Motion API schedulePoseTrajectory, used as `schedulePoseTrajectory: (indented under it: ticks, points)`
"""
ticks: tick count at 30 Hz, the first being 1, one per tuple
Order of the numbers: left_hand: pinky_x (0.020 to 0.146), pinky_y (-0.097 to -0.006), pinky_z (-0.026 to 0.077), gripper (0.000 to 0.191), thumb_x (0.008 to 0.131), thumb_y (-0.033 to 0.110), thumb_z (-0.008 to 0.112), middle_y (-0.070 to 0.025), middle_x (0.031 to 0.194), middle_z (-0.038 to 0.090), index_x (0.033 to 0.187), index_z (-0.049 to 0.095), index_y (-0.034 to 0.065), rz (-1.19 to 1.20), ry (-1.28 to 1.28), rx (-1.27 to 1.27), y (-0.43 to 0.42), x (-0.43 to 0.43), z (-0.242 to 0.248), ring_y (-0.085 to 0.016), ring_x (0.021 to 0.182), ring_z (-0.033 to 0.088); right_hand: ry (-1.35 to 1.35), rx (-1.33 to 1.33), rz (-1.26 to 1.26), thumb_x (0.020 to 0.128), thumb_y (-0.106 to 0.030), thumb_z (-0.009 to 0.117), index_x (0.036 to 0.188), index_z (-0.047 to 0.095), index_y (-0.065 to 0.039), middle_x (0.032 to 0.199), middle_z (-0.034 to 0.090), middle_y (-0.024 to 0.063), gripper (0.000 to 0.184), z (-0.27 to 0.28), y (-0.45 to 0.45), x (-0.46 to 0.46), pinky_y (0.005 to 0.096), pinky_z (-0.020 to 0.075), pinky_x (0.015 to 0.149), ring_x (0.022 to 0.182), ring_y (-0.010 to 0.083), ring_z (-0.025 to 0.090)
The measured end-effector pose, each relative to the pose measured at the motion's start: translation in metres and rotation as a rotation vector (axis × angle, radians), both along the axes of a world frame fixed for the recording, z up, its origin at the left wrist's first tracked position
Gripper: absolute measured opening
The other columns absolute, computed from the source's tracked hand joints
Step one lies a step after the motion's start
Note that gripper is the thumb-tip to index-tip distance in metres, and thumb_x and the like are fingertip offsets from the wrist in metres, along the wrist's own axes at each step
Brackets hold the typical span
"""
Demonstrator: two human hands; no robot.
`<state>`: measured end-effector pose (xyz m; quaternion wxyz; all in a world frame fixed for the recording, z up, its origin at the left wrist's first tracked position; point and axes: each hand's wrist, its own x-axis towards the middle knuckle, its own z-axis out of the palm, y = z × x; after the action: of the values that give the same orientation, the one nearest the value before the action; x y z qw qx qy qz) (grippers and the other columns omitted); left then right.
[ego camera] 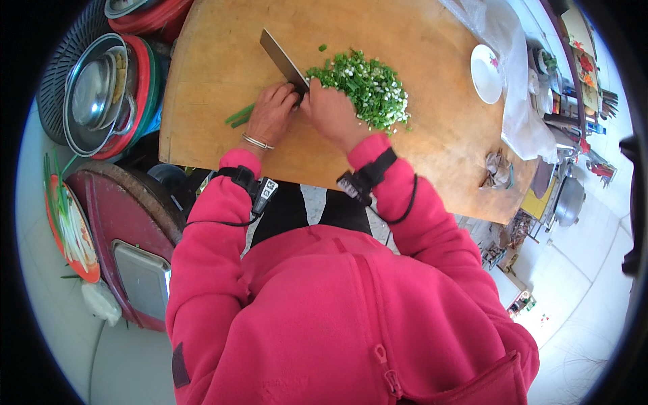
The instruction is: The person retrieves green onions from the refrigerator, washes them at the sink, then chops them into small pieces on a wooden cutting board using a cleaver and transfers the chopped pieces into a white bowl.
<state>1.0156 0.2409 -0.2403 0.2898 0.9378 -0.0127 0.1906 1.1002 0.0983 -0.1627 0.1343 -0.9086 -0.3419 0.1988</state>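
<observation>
A cleaver [284,59] stands on edge over the wooden table [217,61], its broad blade reaching away to the upper left. My right hand [334,112] grips it at the near end; the handle is hidden under my fingers. Close against the blade's left side, my left hand [273,109] presses down on a few green onion stalks [240,115], whose green ends stick out to the left beneath the palm. To the right of the blade lies a heap of chopped green onions [372,86], green and white pieces mixed. One loose green bit [322,47] sits apart above the heap.
A white oval-looking dish [486,74] and clear plastic sheeting [524,109] lie at the table's right side. A crumpled bag [496,169] rests near the right corner. At left are stacked basins [147,86], a metal pot [71,124] and an orange plate [58,223] of whole green onions.
</observation>
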Motion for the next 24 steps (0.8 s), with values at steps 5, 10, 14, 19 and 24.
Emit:
schedulePoseTrajectory:
  ticks: [5,10,14,19,24]
  points:
    - [0.091,-0.0413,0.047,0.026,0.074,0.007,0.067,-0.0118,0.112,0.057,0.099,0.061,0.0046,0.048,-0.009,-0.042,0.000,-0.001,-0.012,-0.032,0.108,0.054,-0.012,-0.012,0.009,0.091,-0.022,0.054,0.090,0.051,0.000,0.070,0.063,0.0254,0.022,-0.002,0.005,0.004,0.0553,0.0509,0.059,0.065,0.0444,0.063]
    - [0.091,-0.0419,0.046,0.023,0.074,0.009,0.068,-0.0100,0.108,0.059,0.095,0.062,0.0060,0.034,-0.050,-0.015,0.001,-0.002,-0.015,-0.031,0.108,0.054,-0.046,0.086,0.022,0.091,-0.022,0.054,0.094,0.051,0.000,0.068,0.062,0.0258,0.023,-0.001,0.009,0.006,0.0548,0.0508,0.061,0.067,0.0444,0.064]
    - [0.090,-0.0424,0.045,0.020,0.075,0.009,0.067,-0.0084,0.108,0.060,0.094,0.062,0.0073,0.070,-0.074,-0.019,0.001,-0.002,-0.014,-0.030,0.108,0.054,0.051,-0.025,0.036,0.091,-0.022,0.055,0.095,0.049,0.000,0.070,0.063,0.0265,0.023,-0.002,0.007,0.002,0.0545,0.0511,0.061,0.067,0.0450,0.063]
    - [0.090,-0.0424,0.045,0.020,0.076,0.008,0.067,-0.0089,0.108,0.059,0.095,0.061,0.0069,0.071,-0.070,-0.028,0.001,-0.003,-0.015,-0.030,0.108,0.054,0.002,0.142,0.034,0.092,-0.022,0.054,0.094,0.050,0.001,0.069,0.063,0.0267,0.023,-0.005,0.004,0.001,0.0552,0.0512,0.059,0.066,0.0459,0.063]
    - [0.090,-0.0420,0.046,0.021,0.078,0.007,0.065,-0.0102,0.109,0.058,0.098,0.060,0.0044,0.102,-0.029,-0.069,0.001,-0.003,-0.018,-0.031,0.108,0.053,0.050,-0.056,-0.012,0.092,-0.023,0.053,0.091,0.052,0.001,0.068,0.062,0.0266,0.024,-0.009,0.006,0.002,0.0550,0.0512,0.059,0.065,0.0451,0.063]
